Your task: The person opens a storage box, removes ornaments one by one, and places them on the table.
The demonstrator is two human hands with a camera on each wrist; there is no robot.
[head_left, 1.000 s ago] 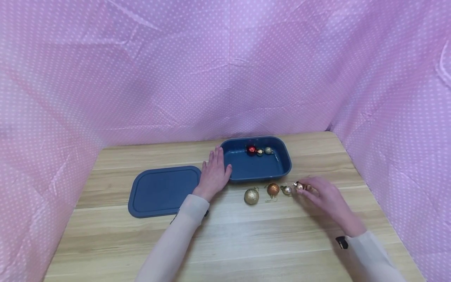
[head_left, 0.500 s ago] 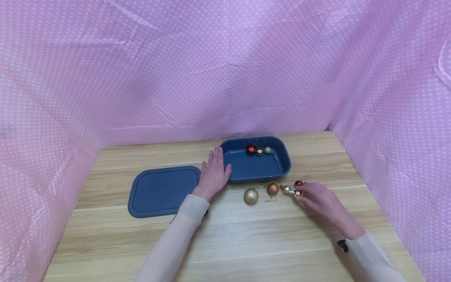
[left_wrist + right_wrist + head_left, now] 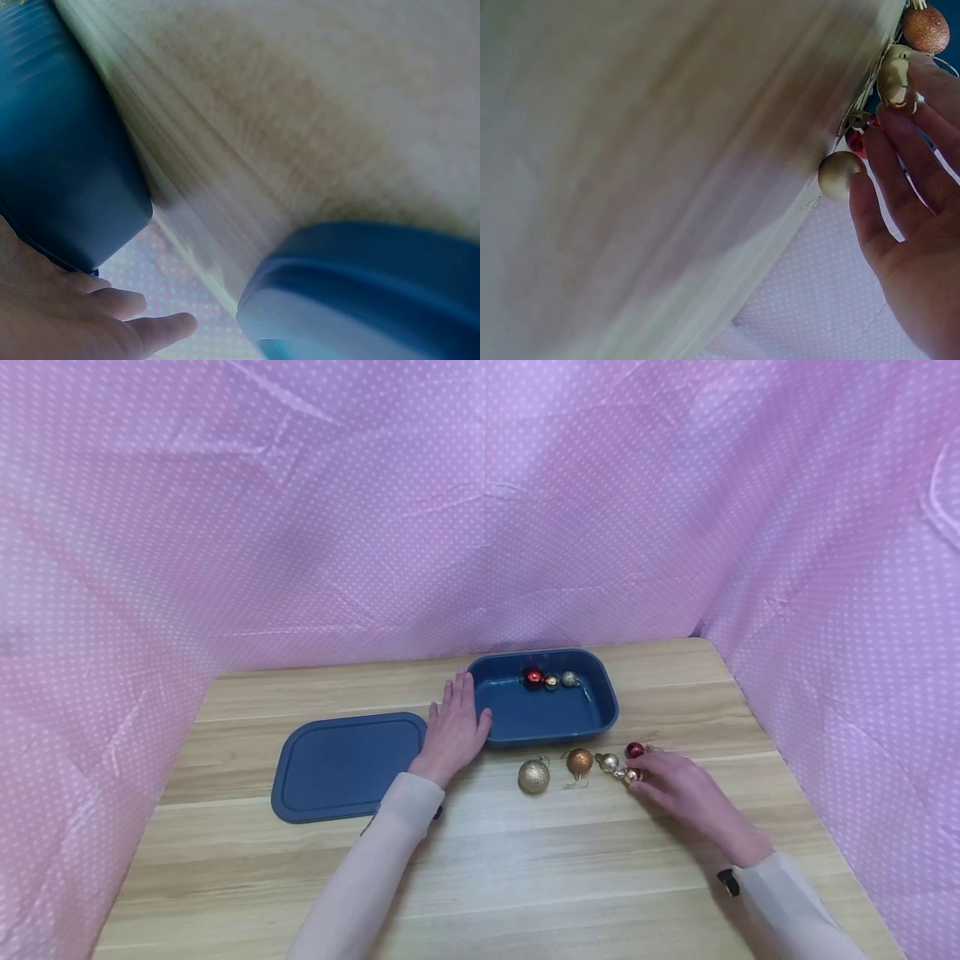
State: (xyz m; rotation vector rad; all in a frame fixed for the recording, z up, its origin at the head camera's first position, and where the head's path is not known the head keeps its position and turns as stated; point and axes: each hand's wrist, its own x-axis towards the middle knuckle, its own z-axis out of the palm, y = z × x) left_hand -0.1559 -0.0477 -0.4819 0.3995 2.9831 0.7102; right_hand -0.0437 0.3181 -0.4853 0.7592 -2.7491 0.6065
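My left hand (image 3: 453,735) lies with straight fingers against the left rim of a dark blue box (image 3: 543,739); in the left wrist view its fingers (image 3: 124,302) meet the box's edge. To the right, my right hand (image 3: 686,793) pinches a small shiny gold bauble (image 3: 632,775) between thumb and forefinger, low at the tabletop. The right wrist view shows that gold bauble (image 3: 894,81) at the fingertips, the other fingers extended. Beside it sit a pale gold bauble (image 3: 609,763) and a dark red bauble (image 3: 635,750). Another gold bauble (image 3: 838,177) is near the little finger.
An orange glitter bauble (image 3: 580,762) and a larger gold textured bauble (image 3: 533,777) lie before the box. Inside it are a red bauble (image 3: 533,677) and two small gold ones. The blue lid (image 3: 348,766) lies flat at left. Pink dotted cloth (image 3: 480,527) surrounds the wooden table.
My right hand has shifted slightly left and nearer with the small gold bauble, bringing it beside the pale gold one. The dark red bauble came into view. My left hand stays at the box.
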